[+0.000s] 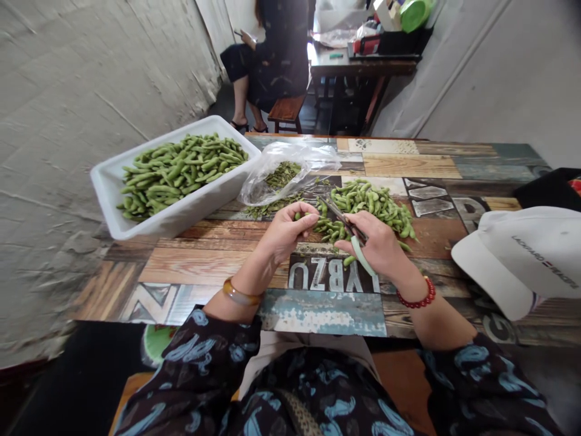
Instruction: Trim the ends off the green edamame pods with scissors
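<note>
My left hand [290, 229] is closed in a pinch around a green edamame pod [298, 215], above the table. My right hand [374, 239] grips a pair of scissors [361, 251] with a pale green handle, its blades pointing up and left toward the pod. Whether the blades touch the pod, I cannot tell. Just behind the hands lies a loose pile of edamame pods [374, 204]. To the left of it, trimmed scraps [276, 206] are scattered beside a clear plastic bag [254, 191] with more scraps inside.
A white plastic tub [175, 227] heaped with edamame pods stands at the left by the wall. A white cap [521, 254] lies at the right on the patchwork-patterned table [204, 257]. Beyond the table, a person [281, 54] sits on a wooden stool near a cluttered table.
</note>
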`<state>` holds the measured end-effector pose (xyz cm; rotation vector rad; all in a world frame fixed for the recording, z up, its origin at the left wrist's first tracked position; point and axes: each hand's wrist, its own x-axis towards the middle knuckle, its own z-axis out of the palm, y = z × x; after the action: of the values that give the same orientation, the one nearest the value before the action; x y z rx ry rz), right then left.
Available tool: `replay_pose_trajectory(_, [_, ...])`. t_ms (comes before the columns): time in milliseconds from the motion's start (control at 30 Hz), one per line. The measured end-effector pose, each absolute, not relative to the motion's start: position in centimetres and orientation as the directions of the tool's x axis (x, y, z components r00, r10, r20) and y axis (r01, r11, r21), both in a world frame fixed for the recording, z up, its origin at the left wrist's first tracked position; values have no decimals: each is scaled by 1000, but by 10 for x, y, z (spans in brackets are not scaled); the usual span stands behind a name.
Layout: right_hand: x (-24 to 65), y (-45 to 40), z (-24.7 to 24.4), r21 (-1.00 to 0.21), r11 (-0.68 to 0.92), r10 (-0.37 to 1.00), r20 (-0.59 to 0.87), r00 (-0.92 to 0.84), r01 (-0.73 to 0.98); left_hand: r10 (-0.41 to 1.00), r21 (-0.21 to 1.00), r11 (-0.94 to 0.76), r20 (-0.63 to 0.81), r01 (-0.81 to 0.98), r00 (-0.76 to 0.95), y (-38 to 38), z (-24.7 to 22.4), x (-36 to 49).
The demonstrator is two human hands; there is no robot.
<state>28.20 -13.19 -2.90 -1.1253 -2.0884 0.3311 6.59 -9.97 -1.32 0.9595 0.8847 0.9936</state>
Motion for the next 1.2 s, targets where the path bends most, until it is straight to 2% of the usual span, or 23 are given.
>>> replay_pose_trajectory(233, [281, -135, -28, -490, 609, 789, 458, -411, 624, 930, 856, 301, -168, -420, 326, -98, -13, 65])
replay_pose_trajectory(733, [278, -135, -26, -490, 634, 771, 466, -435, 598, 866, 805, 395, -166, -443, 471, -108, -19, 80])
replay_pose_trajectory(1067, [283, -134, -26, -459, 612, 787, 434, -439, 644, 927, 866, 293, -153, -405, 343, -101, -18, 73])
replay_pose_trajectory(1200, [289, -130, -26, -483, 577, 800, 496, -337, 658, 930, 843, 326, -205, -428, 304, -96, -14, 67])
